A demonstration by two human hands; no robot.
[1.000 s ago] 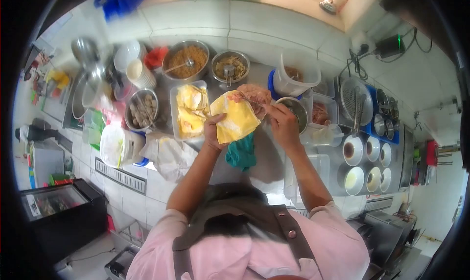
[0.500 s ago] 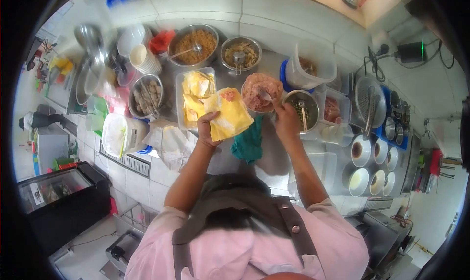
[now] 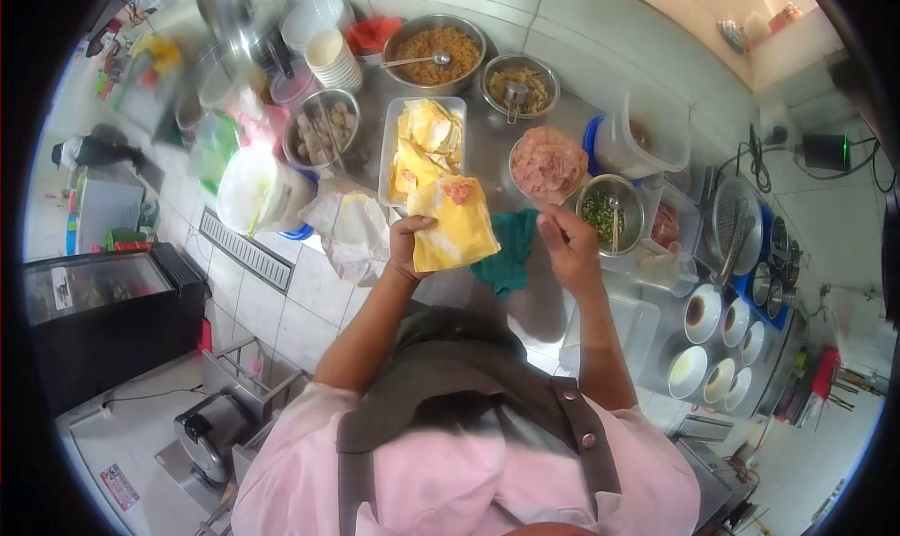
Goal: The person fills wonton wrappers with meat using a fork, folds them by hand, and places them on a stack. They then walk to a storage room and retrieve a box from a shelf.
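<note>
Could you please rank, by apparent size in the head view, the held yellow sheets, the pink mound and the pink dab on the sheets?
1. Held yellow sheets
2. Pink mound
3. Pink dab

White rectangular label on black glass-topped freezer: cannot be read
Red-and-white rectangular sticker: too blurred to be read

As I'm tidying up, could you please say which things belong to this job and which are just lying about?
Likely in use:
yellow sheets in left hand
pink mince
plastic tray

Apparently lying about:
stacked cups
metal strainer
white bowls
</note>
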